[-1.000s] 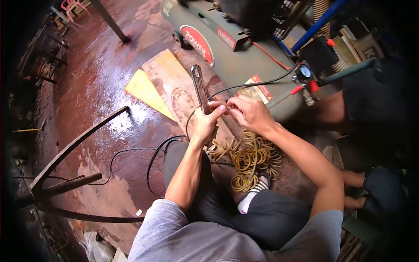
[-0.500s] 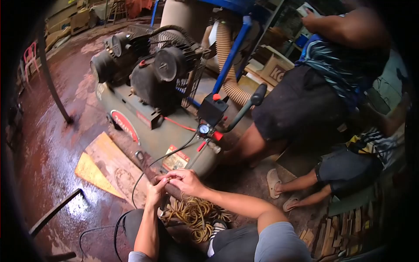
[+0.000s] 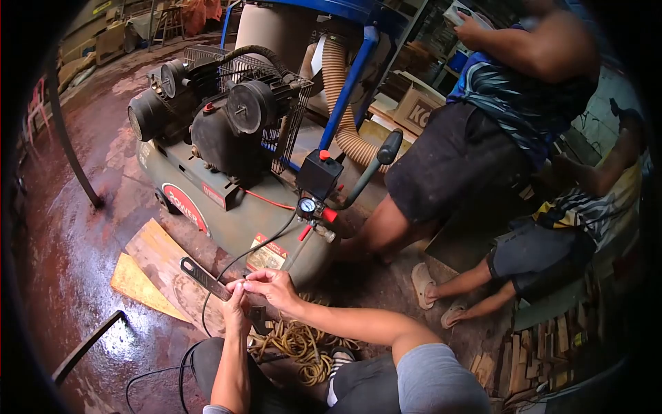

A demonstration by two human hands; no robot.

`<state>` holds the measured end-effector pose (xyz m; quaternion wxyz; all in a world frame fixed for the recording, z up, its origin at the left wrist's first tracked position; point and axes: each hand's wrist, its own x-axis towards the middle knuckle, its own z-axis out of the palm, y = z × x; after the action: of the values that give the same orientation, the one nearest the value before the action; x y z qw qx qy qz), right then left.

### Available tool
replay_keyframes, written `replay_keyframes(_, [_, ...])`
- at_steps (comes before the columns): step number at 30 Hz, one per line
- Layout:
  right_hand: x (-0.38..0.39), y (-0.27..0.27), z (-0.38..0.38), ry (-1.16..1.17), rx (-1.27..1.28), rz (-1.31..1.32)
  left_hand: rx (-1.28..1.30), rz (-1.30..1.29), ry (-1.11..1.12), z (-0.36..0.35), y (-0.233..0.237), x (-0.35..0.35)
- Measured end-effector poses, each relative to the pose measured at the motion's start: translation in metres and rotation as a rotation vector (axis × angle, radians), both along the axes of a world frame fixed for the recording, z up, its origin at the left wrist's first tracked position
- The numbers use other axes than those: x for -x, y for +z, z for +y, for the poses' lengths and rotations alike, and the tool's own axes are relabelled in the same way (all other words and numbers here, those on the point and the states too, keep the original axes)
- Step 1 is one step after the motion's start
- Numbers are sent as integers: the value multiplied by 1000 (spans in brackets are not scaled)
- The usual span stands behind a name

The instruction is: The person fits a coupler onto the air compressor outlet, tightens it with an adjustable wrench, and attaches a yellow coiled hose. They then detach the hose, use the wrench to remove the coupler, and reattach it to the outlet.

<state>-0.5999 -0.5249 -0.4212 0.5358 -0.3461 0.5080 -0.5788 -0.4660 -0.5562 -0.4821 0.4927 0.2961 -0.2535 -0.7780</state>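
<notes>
In the head view my left hand [image 3: 236, 309] is closed around a dark metal wrench [image 3: 204, 279]. The slotted end of its handle points up and to the left, and part of its head shows below my fingers. Beside it, my right hand [image 3: 274, 288] is pinched closed, its fingertips meeting my left thumb and fingertips. Whatever is between them is too small to name. Both hands are in front of an air compressor [image 3: 241, 221] with a pressure gauge [image 3: 307, 205]. A thin black hose [image 3: 265, 241] runs from the gauge area down past my hands.
Coiled yellow hose [image 3: 293, 345] lies on the floor below my hands. Wooden boards [image 3: 162, 259] lie left of the compressor. One person [image 3: 476, 138] stands at the right; another [image 3: 552, 255] is farther right, near stacked wood strips [image 3: 545, 359]. A ribbed duct [image 3: 338, 90] hangs behind.
My hands have shifted slightly left in the view, and the wrench handle has tilted farther left, showing its broad side. The compressor and people also appear farther left as the camera view shifts.
</notes>
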Motion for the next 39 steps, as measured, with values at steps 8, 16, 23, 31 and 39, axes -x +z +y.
replay_keyframes(8, [-3, 2, 3, -35, 337, 437, -121, 23, 88, 5, 24, 9])
replay_keyframes(16, [5, 63, 14, 147, 775, 928, 36, 116, -207, 5, 22, -18])
replay_keyframes(23, [-2, 100, 19, 196, 938, 1159, -6, 283, -263, 11, 19, -19])
replay_keyframes(31, [65, 312, -10, -422, 918, 431, 98, 36, -202, 2, 25, -27])
replay_keyframes(39, [312, 450, -67, -785, 676, 314, 100, 45, -72, -13, -7, -31])
